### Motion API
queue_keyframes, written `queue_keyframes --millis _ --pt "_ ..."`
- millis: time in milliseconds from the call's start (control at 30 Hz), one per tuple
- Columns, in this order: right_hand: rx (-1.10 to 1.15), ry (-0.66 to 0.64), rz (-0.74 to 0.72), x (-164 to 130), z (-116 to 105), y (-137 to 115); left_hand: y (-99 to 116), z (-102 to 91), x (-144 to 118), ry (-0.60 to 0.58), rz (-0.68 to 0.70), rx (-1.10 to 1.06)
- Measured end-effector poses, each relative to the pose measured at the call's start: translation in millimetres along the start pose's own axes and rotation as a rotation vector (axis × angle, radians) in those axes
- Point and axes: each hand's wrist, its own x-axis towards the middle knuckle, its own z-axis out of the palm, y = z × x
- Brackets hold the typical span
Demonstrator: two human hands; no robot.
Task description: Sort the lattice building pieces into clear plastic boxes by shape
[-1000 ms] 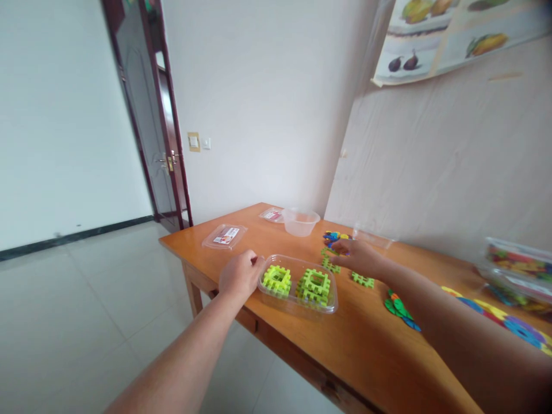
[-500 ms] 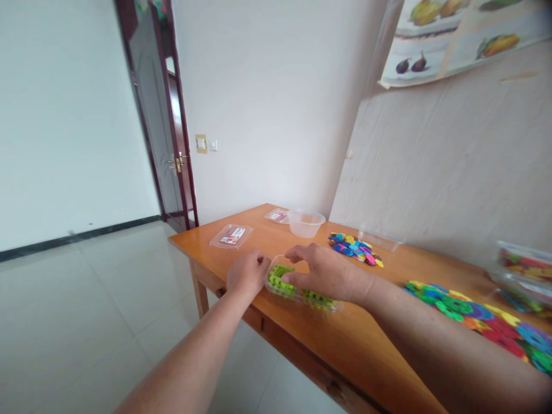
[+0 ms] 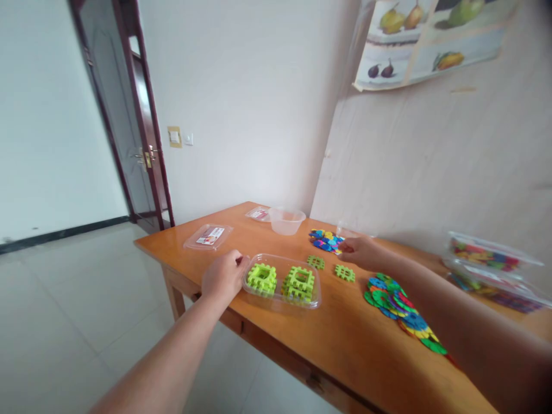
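Observation:
My left hand [image 3: 223, 277] is closed at the left end of a clear plastic container [image 3: 279, 258], its fingers on the rim. Two stacks of lime-green notched square blocks lie inside, one on the left [image 3: 261, 279] and one on the right [image 3: 298, 283]. Beyond the container, my right hand [image 3: 357, 253] reaches over the table with its fingers drawn together; what they hold, if anything, is hidden. Two more green square blocks, a nearer one [image 3: 345, 273] and a farther one [image 3: 315, 262], lie on the wood left of and below that hand. A pile of small coloured discs [image 3: 325, 240] borders its fingertips.
Large notched discs [image 3: 397, 305] are heaped beside my right forearm. Filled clear boxes [image 3: 487, 259] stand at the right. A translucent bowl [image 3: 287, 221] and two labelled lids, one at the left [image 3: 209, 236] and one behind [image 3: 259, 213], sit toward the wooden table's [image 3: 172, 230] far end.
My right hand has moved from above the container to the right, over the table. The green blocks in the container and on the wood are now uncovered. The view has turned right.

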Motion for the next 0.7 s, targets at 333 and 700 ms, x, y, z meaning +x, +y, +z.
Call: queue_keyframes --millis 333,700 --pt "-0.083 -0.242 -0.011 -5.3 16.9 26.0 3.2 -2.4 -0.1 -0.012 -0.006 0.028" --pt "0.026 -0.134 0.051 -6.2 17.0 26.3 3.6 -3.5 -1.3 -0.012 -0.015 0.018"
